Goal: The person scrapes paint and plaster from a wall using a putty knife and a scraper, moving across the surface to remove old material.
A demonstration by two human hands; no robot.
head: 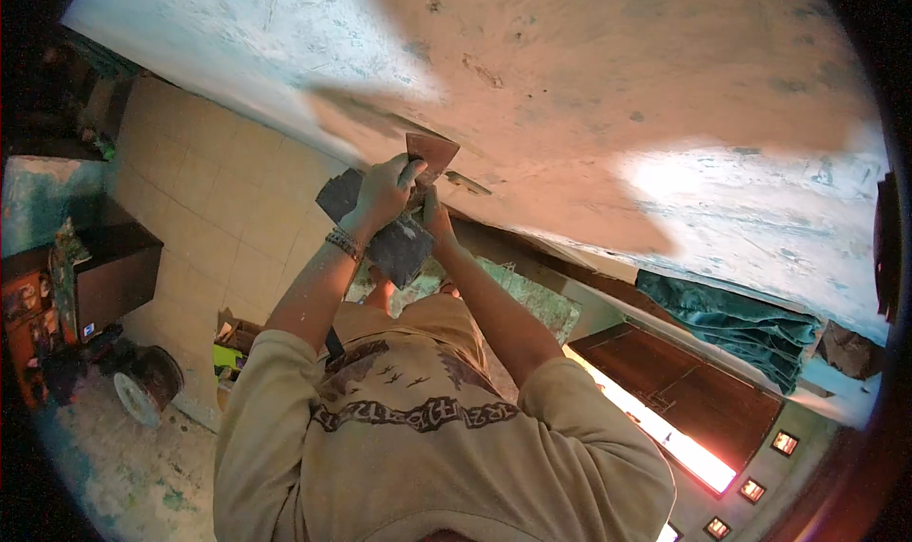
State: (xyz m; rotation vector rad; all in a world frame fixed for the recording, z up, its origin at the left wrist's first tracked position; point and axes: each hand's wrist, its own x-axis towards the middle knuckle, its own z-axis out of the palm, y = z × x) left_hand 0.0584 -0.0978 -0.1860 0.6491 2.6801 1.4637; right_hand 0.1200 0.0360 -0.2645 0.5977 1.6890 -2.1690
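Note:
My left hand [383, 194], with a beaded bracelet at the wrist, has its thumb against a putty knife [433, 154] with a wide reddish-brown blade. My right hand [436, 220] grips the lower part of the same knife, its handle mostly hidden by the fingers. A dark grey, dusty flat sheet [401, 251] lies under my left hand and shows on both sides of it; its material is unclear. Just beyond the blade rises a patchy, plastered wall [570, 79]. Contact between blade and wall cannot be made out. A narrow slot-like fitting [467, 183] sits in the wall right of the blade.
Beige tiles [221, 186] stretch along the left. A dark box [117, 282] and a round tub-like object [149, 387] stand at far left. Teal cloth [727, 325] hangs at right, near a dark wooden door [677, 392]. My feet [381, 290] are below the sheet.

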